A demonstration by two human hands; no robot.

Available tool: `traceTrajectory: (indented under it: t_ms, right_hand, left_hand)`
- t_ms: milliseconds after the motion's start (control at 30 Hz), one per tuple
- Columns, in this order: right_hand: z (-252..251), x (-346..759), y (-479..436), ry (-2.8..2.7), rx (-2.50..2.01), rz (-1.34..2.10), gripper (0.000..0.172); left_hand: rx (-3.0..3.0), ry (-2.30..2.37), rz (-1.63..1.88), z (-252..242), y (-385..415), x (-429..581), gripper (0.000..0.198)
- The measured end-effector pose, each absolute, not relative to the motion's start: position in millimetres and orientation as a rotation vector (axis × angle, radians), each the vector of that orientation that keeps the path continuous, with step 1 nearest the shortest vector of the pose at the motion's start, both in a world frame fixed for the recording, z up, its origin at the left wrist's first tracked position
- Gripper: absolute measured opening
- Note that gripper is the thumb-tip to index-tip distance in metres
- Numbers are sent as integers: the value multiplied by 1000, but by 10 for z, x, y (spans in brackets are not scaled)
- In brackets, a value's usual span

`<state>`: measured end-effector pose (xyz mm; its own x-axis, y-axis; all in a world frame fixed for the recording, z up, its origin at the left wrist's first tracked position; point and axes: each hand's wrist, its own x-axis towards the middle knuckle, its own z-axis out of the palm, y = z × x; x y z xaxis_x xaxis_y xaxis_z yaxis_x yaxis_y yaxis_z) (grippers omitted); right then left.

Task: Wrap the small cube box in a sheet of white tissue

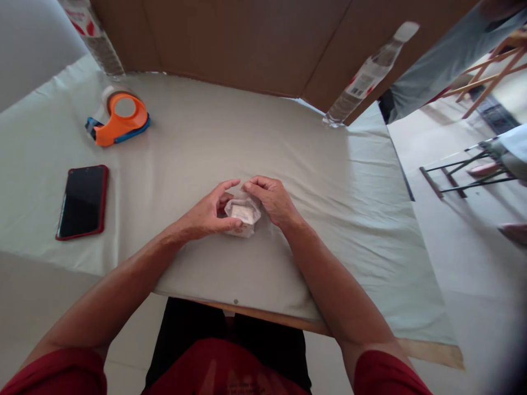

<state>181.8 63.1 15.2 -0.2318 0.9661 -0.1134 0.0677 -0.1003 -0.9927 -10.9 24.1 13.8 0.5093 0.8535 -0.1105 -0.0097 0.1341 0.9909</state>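
A small white block-shaped packet [242, 213] sits near the front of the table, partly inside a thin clear plastic bag [256, 207] whose rim stands up around its top. My left hand [212, 211] curves around the packet's left side, thumb against its near edge and some fingers behind it, the index finger raised. At the bag's far rim, my right hand [272, 198] has thumb and index finger pinched together, seemingly on the thin film. The film between those fingertips is hard to see. Faint print shows on the packet's near side.
On the left lie an orange tape dispenser [123, 118] and a dark phone [82, 202] in a red case. Two water bottles, one left [96, 41] and one right [368, 77], stand against a cardboard panel [242, 41]. Beyond the table's right edge are people's legs and a folding stool [457, 175].
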Motion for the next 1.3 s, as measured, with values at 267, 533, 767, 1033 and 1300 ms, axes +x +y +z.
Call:
traceTrajectory:
  t_ms: [267, 533, 767, 1033, 1300]
  right_hand:
    - [201, 1834, 607, -1351, -1185, 1521, 28]
    - [401, 1821, 484, -1669, -1236, 1326, 26]
    - [442, 1793, 357, -1758, -1257, 1143, 22]
    - [350, 2114, 234, -1517, -1401, 886, 20]
    - [217, 2052, 152, -1669, -1404, 1066, 28]
  left_hand:
    - [1277, 864, 741, 97, 269, -120, 83]
    - [1258, 978, 759, 119, 279, -91, 67]
    - [1279, 1012, 760, 124, 296, -97, 61]
    - [1255, 986, 741, 119, 309, -104, 67]
    - [1296, 963, 698, 133, 301, -131, 76]
